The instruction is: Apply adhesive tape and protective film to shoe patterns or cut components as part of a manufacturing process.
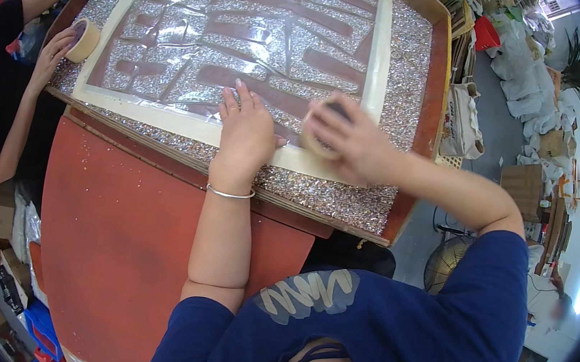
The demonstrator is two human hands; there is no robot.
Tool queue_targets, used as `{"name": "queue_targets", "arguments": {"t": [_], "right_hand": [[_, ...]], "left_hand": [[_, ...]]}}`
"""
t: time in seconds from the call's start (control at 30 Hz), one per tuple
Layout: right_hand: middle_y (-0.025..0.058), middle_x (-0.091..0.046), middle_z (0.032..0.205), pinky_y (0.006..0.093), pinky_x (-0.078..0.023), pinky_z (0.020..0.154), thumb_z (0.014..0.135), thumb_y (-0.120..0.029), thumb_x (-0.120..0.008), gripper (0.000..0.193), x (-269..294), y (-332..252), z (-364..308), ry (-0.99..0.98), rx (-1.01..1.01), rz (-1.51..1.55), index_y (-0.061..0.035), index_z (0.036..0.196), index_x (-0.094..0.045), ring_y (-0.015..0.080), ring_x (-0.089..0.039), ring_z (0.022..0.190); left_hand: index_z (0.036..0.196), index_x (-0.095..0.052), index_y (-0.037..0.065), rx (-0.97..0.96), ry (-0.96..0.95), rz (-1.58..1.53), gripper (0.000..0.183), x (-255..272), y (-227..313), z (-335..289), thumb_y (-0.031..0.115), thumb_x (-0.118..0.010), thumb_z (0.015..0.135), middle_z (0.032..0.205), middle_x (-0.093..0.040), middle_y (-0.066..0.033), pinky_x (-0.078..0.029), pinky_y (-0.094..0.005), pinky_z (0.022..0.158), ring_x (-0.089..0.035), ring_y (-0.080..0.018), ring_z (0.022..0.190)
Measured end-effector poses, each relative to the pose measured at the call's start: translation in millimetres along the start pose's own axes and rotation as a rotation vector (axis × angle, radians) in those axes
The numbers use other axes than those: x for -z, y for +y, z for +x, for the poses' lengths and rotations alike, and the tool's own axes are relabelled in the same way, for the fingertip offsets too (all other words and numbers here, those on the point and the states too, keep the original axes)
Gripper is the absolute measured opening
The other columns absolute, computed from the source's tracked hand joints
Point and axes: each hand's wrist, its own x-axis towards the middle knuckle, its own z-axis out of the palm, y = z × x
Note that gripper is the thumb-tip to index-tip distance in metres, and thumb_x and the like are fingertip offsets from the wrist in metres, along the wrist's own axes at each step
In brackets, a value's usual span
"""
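While a glittering, grainy margin (405,72) parts the glossy clear sheet (249,38), upper centre, from the wooden rim (439,76), the left hand (246,128) lies flat across the sheet's cream-taped lower edge (160,114); the blurred right hand (360,142) grips a round tape roll (315,143).

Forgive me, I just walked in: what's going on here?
The person's left hand rests on the near edge of a clear sheet bordered with pale tape, while the right hand, blurred, holds a tape roll. The sheet lies over a glittering layer in a shallow tray. At left, a co-worker's hand holds another roll.
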Motion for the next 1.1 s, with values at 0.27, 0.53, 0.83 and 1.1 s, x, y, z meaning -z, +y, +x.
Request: {"name": "queue_targets", "arguments": {"t": [0.27,0.53,0.83,1.1], "right_hand": [[0.0200,-0.042,0.138,0.0521,-0.036,0.098,0.082,-0.033,-0.062,0.056,50.9,93.8,-36.7,-0.092,-0.848,-0.590,-0.0078,0.130,-0.048,0.0411,-0.042,0.122],[0.0278,-0.063,0.107,0.0468,-0.044,0.095,0.086,-0.043,-0.057,0.046,46.0,238.4,16.4,0.063,-1.233,-0.081,-0.0005,0.100,-0.069,0.0389,-0.058,0.109],[0.0269,-0.064,0.105,0.0413,-0.048,0.088,0.078,-0.042,-0.067,0.053,-4.6,315.7,44.2,0.340,-1.295,0.137,0.0054,0.103,-0.066,0.0361,-0.063,0.101],[0.0141,-0.066,0.075,0.0353,-0.046,0.068,0.084,-0.037,-0.066,0.042,37.9,266.7,76.5,0.638,-0.897,0.532,0.0041,0.091,-0.068,0.0197,-0.062,0.070]], "left_hand": [[0.135,-0.027,-0.020,0.036,-0.042,-0.073,0.102,3.2,1.1,6.2,0.035,-0.081,0.068,0.146,-0.011,-0.0401,-0.012,-0.0574,0.112,-0.008,-0.0556,0.137],[0.134,-0.026,-0.020,0.003,-0.082,-0.150,0.097,2.5,-11.0,4.3,0.040,-0.075,0.075,0.146,-0.010,-0.0395,-0.012,-0.0553,0.113,-0.003,-0.0555,0.137],[0.136,-0.027,-0.016,0.039,0.137,-0.017,0.089,-30.0,-8.6,-8.5,0.045,-0.064,0.084,0.147,-0.015,-0.0370,-0.009,-0.0505,0.115,-0.008,-0.0493,0.139],[0.136,-0.028,-0.016,0.098,0.256,0.003,0.092,-32.6,-3.9,12.3,0.051,-0.062,0.083,0.148,-0.019,-0.0319,-0.013,-0.0529,0.113,-0.014,-0.0453,0.140]]}}
